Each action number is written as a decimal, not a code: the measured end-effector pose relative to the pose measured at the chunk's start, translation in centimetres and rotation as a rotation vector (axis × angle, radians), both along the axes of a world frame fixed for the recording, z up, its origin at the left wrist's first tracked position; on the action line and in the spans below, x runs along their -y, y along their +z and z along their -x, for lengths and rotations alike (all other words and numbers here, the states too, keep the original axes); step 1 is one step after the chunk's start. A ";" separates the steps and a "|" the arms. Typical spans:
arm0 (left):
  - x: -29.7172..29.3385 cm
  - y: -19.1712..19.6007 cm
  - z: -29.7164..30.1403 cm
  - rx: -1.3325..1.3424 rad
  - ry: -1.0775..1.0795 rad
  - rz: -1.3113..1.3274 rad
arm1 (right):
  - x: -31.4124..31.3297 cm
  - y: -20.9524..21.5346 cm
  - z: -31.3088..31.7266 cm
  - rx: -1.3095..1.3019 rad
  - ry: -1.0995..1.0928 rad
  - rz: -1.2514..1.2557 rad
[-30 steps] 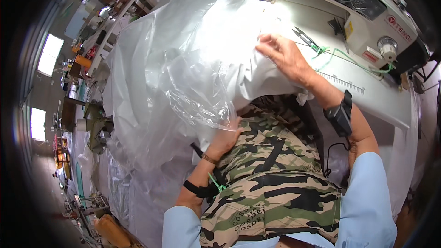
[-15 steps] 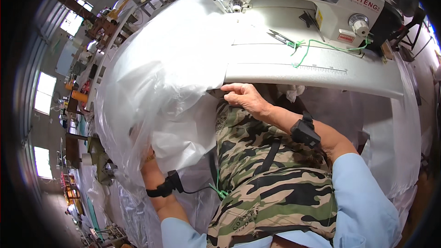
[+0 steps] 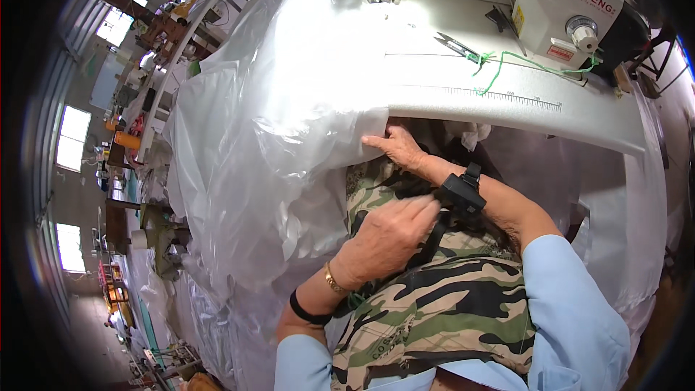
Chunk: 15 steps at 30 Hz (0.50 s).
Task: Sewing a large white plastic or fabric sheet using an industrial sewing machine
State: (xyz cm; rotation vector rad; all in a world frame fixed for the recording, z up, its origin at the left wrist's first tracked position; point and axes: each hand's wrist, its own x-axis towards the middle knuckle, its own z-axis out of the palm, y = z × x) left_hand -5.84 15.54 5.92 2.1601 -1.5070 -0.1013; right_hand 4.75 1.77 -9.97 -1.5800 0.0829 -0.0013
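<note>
A large translucent white plastic sheet (image 3: pixel 239 130) drapes over the left of the sewing table and hangs down toward my lap. At the table's front edge my right hand (image 3: pixel 402 148) pinches the sheet's edge, thumb on top and the other fingers partly hidden. My left hand (image 3: pixel 387 239) hovers above the camouflage apron (image 3: pixel 441 304), clear of the sheet. Its fingers are bent and smeared by motion, their tips hard to make out. Beyond my right hand stands a white sewing machine (image 3: pixel 470 0), its lamp lighting the sheet under the needle area.
Thread snips (image 3: pixel 460 47) with green cord lie on the machine bed (image 3: pixel 507 90), which has a ruler scale along its front. Beside the machine's pillar is a small dark tool (image 3: pixel 499 18). A cluttered workshop with an orange thread cone (image 3: pixel 127 140) extends along the left.
My left hand has come out from beneath the sheet at the left and moved right, over my apron. The right hand stays at the table edge, shifted slightly right in view.
</note>
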 end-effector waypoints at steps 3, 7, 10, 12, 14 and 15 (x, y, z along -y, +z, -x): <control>2.7 2.8 -2.8 0.242 0.019 0.292 | 0.0 -1.7 -0.1 0.307 0.055 0.374; 0.3 2.3 -9.7 0.447 0.438 0.193 | 1.7 5.2 7.3 0.101 0.408 -0.107; -2.7 0.7 -11.4 0.264 0.631 0.073 | 3.0 5.8 10.3 -0.040 0.431 -0.246; -4.2 -1.0 -11.6 0.098 0.732 -0.012 | 4.3 4.7 10.8 -0.161 0.427 -0.319; -5.1 -3.0 -11.1 -0.012 0.758 0.104 | 5.3 2.0 10.8 -0.286 0.307 -0.143; -5.3 -3.3 -10.8 -0.019 0.764 0.097 | 5.8 1.2 10.8 -0.230 0.299 -0.123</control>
